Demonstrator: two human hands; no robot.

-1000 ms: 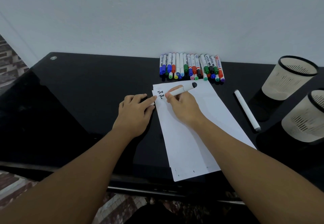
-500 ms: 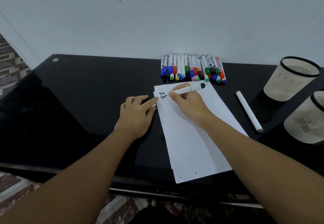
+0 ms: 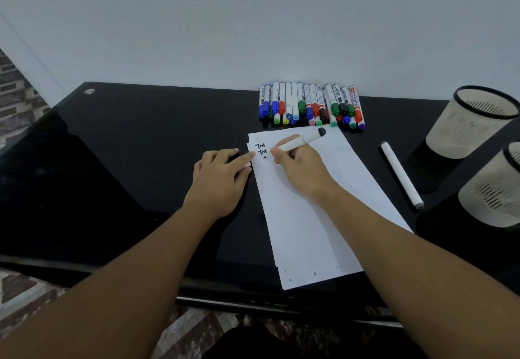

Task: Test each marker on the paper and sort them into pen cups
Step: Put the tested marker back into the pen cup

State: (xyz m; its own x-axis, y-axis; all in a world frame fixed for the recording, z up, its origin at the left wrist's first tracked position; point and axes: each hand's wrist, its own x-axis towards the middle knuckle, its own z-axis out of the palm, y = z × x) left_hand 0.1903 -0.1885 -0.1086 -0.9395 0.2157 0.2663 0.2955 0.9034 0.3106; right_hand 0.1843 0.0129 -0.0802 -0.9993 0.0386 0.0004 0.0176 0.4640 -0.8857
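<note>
Two "Test" lines sit on the paper (image 3: 304,204); the right hand (image 3: 298,167) pinches a marker (image 3: 302,140), writing a third. The left hand (image 3: 222,178) presses flat on the paper's edge. Next, judge the ink and pick a cup (image 3: 470,125).

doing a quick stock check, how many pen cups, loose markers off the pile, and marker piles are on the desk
pen cups: 2, a far one and a near one
markers off the pile: 2, one in the right hand, one lying on the desk
marker piles: 1
total: 5

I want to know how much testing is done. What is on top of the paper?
On the paper: two written words, a third just begun, and the right hand writing with a marker. Anything beneath the hand is hidden.
</note>
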